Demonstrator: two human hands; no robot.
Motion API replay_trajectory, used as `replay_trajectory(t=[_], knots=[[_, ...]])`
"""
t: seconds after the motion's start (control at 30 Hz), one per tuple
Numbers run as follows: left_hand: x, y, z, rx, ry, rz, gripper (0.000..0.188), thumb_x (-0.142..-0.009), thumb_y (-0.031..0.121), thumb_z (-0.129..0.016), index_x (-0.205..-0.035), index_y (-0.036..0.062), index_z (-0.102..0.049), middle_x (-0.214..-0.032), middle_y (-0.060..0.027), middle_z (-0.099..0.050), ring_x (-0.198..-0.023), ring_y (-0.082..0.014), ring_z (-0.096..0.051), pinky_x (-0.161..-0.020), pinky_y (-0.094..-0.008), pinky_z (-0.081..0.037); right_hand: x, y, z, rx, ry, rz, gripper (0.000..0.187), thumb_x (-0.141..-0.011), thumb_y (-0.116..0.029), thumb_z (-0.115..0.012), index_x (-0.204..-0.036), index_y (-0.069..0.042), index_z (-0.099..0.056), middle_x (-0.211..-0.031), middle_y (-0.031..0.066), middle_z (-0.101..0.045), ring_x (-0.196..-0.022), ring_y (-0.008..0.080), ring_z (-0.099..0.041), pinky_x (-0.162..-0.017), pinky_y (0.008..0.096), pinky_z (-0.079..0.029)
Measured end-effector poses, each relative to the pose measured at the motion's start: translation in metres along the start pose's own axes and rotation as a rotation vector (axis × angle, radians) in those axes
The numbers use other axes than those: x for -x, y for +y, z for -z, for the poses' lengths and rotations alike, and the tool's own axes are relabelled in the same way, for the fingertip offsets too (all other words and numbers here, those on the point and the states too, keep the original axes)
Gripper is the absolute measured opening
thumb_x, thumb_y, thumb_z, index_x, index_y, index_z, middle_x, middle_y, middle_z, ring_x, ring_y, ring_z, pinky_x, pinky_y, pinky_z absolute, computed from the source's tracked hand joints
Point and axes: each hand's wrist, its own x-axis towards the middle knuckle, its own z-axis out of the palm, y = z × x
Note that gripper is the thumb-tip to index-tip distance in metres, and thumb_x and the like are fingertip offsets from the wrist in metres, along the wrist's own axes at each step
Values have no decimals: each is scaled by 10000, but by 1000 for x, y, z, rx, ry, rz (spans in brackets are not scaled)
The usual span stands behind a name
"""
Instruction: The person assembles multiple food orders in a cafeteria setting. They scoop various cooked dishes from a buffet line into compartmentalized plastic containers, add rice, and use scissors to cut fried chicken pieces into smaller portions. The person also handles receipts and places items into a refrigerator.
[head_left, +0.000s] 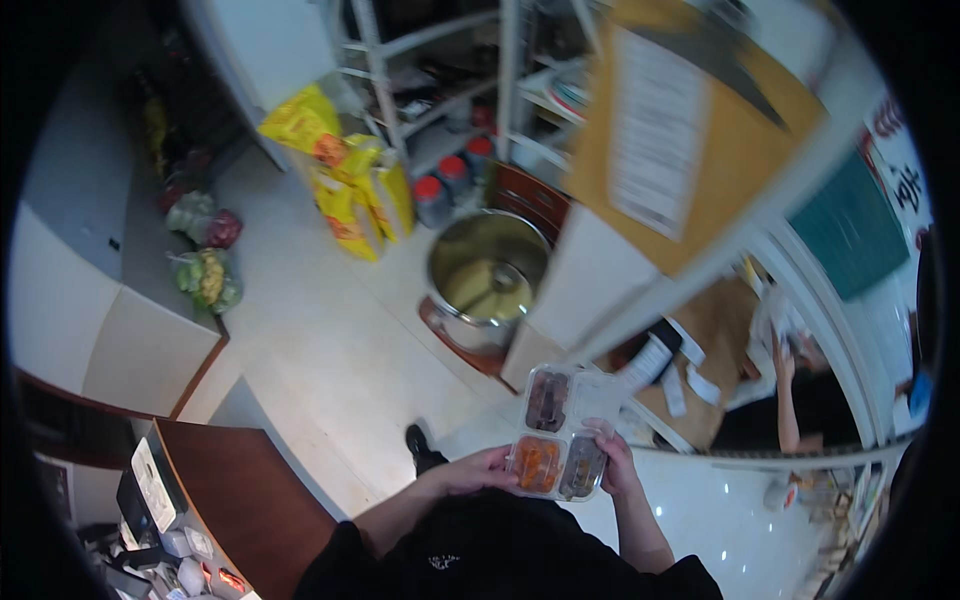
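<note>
Just in front of my body I hold a clear plastic compartment food container (567,425) with both hands. Its lower left section has orange food (537,463), the upper left has dark brownish food (547,402), and the lower right has greyish food (582,468). The upper right section looks pale, and I cannot tell what is in it. My left hand (482,470) grips the container's lower left edge. On the opposite side, my right hand (616,458) has its fingers closed round the right edge.
Ahead, a large steel pot (480,290) holds yellowish liquid and a ladle. Yellow bags (350,190) and red-lidded jars (433,200) stand by a metal rack (375,60). A brown counter (235,500) lies at left. Behind a partition at right, another person's arm (787,400) shows.
</note>
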Motion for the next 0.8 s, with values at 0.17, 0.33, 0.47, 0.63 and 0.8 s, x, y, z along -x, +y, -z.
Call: replay_trajectory(t=[0.17,0.33,0.47,0.63,0.8], knots=[[128,81,81,-185,352,-80,536,-982,57,-629,-1467,-36,-419,-1238,-106,-669,-1111,-162,-658,-1017,-302,-509,-128,58,-130,13,-118,-37,415,-972,-184,-587,-1347,-9,-549,-1262,127,-635,-1199,243,-602,-1046,391,-474],[221,165,151,-82,459,-345,548,-983,87,-633,-1470,-39,-416,-1271,-117,-651,-1133,-184,-655,-1012,-347,-526,-227,65,-276,-121,-202,-67,383,-1003,-161,-543,-1356,-13,-548,-1303,115,-617,-1219,235,-589,-1061,390,-460],[249,222,208,-66,563,-476,482,-993,127,-620,-1419,-41,-470,-1289,-127,-639,-1144,-212,-657,-1025,-406,-536,-302,75,-343,-107,-185,7,373,-1015,-156,-525,-1363,-24,-544,-1299,111,-618,-1228,236,-584,-1072,394,-453],[252,300,303,-130,661,-469,363,-992,162,-634,-1291,-34,-573,-1176,-110,-691,-1037,-188,-685,-910,-340,-561,-394,52,-408,-199,-129,-41,367,-976,-97,-580,-1339,-63,-536,-1260,107,-623,-1239,251,-578,-1067,443,-469],[223,398,396,31,528,-538,455,-987,208,-650,-1371,3,-516,-1227,-102,-663,-1082,-194,-671,-922,-370,-575,-499,21,-447,-181,-50,51,373,-934,-48,-616,-1296,-78,-533,-1240,100,-621,-1183,245,-602,-1051,440,-482]])
